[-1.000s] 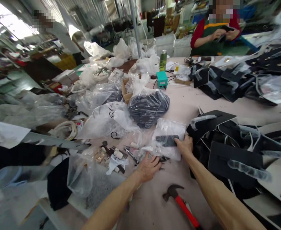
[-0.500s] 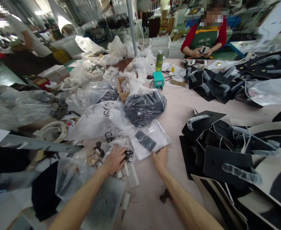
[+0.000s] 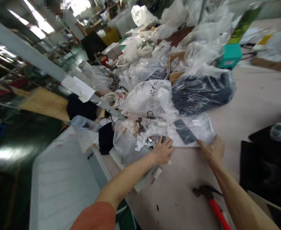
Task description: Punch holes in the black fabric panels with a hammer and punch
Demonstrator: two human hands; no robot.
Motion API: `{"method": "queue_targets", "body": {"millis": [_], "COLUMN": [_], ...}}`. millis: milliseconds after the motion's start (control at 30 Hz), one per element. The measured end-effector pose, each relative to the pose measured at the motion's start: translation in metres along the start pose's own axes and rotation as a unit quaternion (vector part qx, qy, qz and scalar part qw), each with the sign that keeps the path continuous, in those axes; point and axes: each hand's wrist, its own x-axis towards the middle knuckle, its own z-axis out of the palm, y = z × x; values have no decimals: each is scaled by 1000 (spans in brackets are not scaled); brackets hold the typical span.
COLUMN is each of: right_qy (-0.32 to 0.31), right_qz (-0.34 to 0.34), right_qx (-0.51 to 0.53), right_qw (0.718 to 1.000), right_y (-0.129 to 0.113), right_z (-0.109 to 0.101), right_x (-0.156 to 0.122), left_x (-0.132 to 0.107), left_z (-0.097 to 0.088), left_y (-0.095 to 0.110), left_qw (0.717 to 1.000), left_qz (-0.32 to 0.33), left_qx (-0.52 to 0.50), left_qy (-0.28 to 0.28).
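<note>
1. Clock centre: the clear bag (image 3: 203, 126), flat on the table (image 3: 190, 174), between the hands and slightly beyond them. A dark piece (image 3: 184, 131) shows in its left half, slanting from 10 toward 4 o'clock.
2. Right hand (image 3: 213, 148), at 4 o'clock: fingers curled at the bag's near right edge, thumb by the near end of the dark piece. Whether it pinches the plastic, I cannot tell.
3. Left hand (image 3: 163, 150), at 8 o'clock: palm down, fingers spread, fingertips at the edge of the small parts (image 3: 151, 139). Anything under the palm is hidden.
4. White-handled tool (image 3: 157, 173), between 7 and 8: on the table, near the left wrist.
5. Hammer (image 3: 214, 206), at 5: red handle, dark head, beside the right forearm.
6. Black pieces (image 3: 257, 169), at 4: piled, blurred.
7. Wrapped bundle (image 3: 202, 91), just past 12: dark under plastic.
8. Marked bag (image 3: 152, 99), at 10: whitish, black writing.
9. Teal box (image 3: 230, 57), at 1: green bottle (image 3: 244, 24) just beyond.
</note>
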Motion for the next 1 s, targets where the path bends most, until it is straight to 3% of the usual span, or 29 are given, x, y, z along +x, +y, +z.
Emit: {"method": "queue_targets", "body": {"millis": [67, 167, 267, 333, 400, 500, 567, 633, 767, 867, 1000], "right_qy": [3, -33, -23, -14, -79, -216, -269, -300, -306, -295, -257], "right_qz": [12, 1, -15, -23, -28, -40, -40, -26, 19, 53, 96], "right_qx": [-4, -9, -28, -19, 12, 37, 35, 27, 2, -3, 30], "right_qw": [1000, 999, 999, 999, 996, 975, 962, 953, 952, 954, 961], "right_y": [-9, -19, -29, -40, -54, -79, -95, -109, -127, -127, -127], "right_z": [6, -3, -29, -46, -54, -44, -27, -8, 19, 19, -2], "right_x": [-14, -26, -40, -63, -103, -180, -223, -250, -254, -237, -203], "left_x": [-5, -17, -48, -84, -127, -186, -208, -216, -214, -216, -225], "left_z": [2, -8, -26, -34, -33, -19, -7, 2, 11, 20, 37], "left_y": [-24, -44, -39, -30, -26, -38, -55, -74, -101, -106, -107], "left_qw": [1000, 999, 996, 995, 986, 920, 872, 835, 784, 794, 809], "left_qz": [-14, -12, 53, 28, -112, -370, -474, -534, -600, -585, -560], "left_qx": [-13, -35, -63, -93, -114, -83, -51, -57, -110, -72, -24], "left_qy": [-12, -31, -13, 19, 55, 97, 112, 120, 118, 148, 178]}}
